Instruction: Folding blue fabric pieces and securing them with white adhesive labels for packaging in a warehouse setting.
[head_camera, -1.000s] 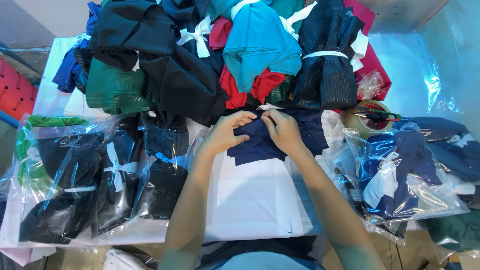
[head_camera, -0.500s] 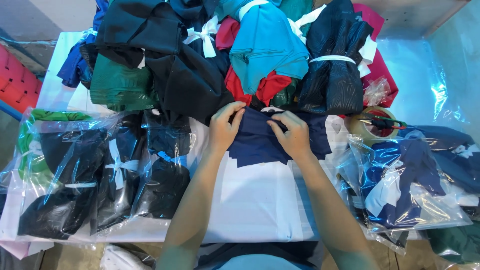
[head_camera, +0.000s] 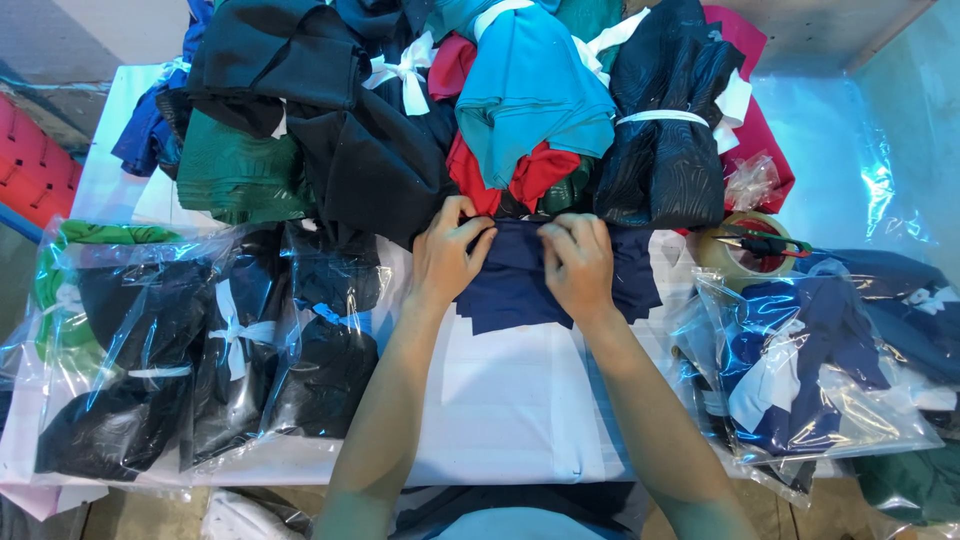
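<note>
Head view: left hand and right hand side by side, fingers curled down, pressing and gripping navy cloth on white table. Just beyond cloth, heaped bundles; left of it, bagged dark garments; right of it, tape roll.

A stack of navy blue fabric pieces is laid flat on the white table, edges a bit uneven, top end pinched together, tucked right against the piled cloth bundles.
</note>
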